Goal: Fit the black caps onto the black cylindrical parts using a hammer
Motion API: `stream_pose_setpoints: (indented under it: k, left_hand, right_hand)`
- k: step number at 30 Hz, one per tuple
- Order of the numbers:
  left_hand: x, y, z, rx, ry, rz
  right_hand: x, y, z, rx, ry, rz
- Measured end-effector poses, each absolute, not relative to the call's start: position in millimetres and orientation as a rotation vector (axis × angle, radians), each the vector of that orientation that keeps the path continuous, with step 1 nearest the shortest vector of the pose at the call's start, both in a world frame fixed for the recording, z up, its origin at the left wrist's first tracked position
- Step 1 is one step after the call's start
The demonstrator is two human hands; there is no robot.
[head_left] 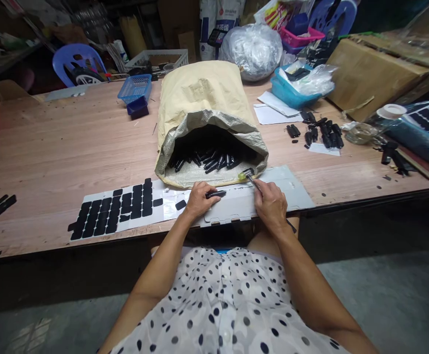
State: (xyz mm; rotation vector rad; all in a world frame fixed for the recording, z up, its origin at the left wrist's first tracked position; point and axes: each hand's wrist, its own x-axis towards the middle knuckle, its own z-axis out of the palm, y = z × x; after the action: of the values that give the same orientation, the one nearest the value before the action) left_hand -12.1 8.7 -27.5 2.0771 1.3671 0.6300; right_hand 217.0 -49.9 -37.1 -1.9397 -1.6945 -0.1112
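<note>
Before me, a wooden table [89, 132] is stretching across a cluttered room, and a big sack [205, 91] is lying on it, its mouth gaping toward the person. Black parts [211, 164] are lying heaped inside. Just in front of that mouth, the left hand [199, 199] is pinching a black piece [217, 194], which is poking out past the fingertips, between the two hands, above a grey board [232, 207]. The right hand [272, 205] is gripping a tool [250, 176], its head sitting by the sack's lip; whether they're touching, I can't tell. Off left, black pads [147, 201] are sitting in rows on a white sheet [168, 206].
</note>
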Motion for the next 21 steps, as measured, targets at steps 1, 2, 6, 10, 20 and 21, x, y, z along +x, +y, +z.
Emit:
stream_pose_setpoints:
  k: [1, 2, 6, 10, 20, 21]
  left_hand:
    - [-13, 9, -27, 2.067, 1.364, 0.629]
    - [-13, 9, -27, 2.057, 1.365, 0.631]
    - [-10, 10, -26, 2.013, 1.373, 0.640]
    - [-8, 12, -25, 1.972, 1.356, 0.612]
    - [-8, 14, -20, 1.985, 1.318, 0.594]
    - [-7, 14, -21, 1.987, 1.313, 0.594]
  right_hand:
    - [216, -52, -35, -1.882, -1.674, -0.063]
    - [214, -55, -32, -1.816, -1.656, -0.007]
    - [198, -69, -22, -1.575, -1.635, 0.239]
    - [180, -79, -21, -1.432, -1.694, 0.430]
    - [164, -81, -22, -1.380, -1.756, 0.435]
    - [164, -81, -23, -1.389, -1.767, 0.440]
